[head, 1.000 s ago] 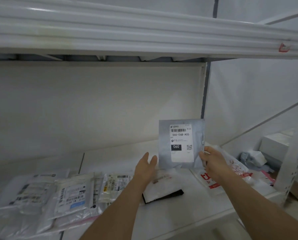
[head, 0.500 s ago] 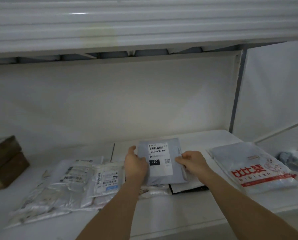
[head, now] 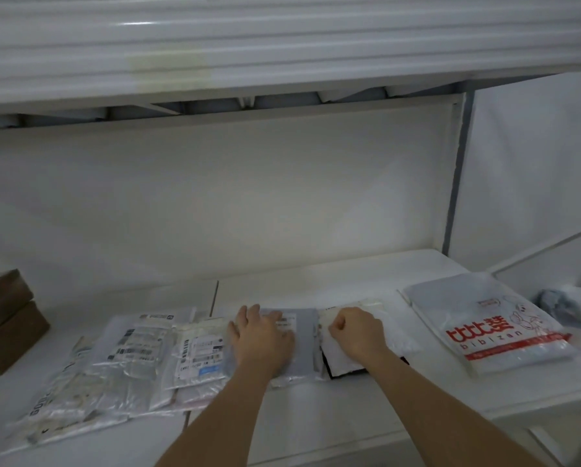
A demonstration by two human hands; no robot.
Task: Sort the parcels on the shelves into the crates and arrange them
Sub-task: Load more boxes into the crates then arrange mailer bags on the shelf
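A grey parcel with a white label lies flat on the white shelf. My left hand presses down on it with straight fingers. Just to its right lies a white parcel with a black edge. My right hand rests on that white parcel with its fingers curled; I cannot see whether they pinch it. A row of clear and white labelled parcels overlaps at the left.
A large white bag with red lettering lies at the right. Brown cardboard boxes stand at the far left. A crumpled grey-white bundle sits beyond the right upright. The upper shelf hangs low overhead.
The grey parcel came down from upright in my right hand to lying flat on the shelf. My left hand moved onto it and my right hand shifted off to the white parcel.
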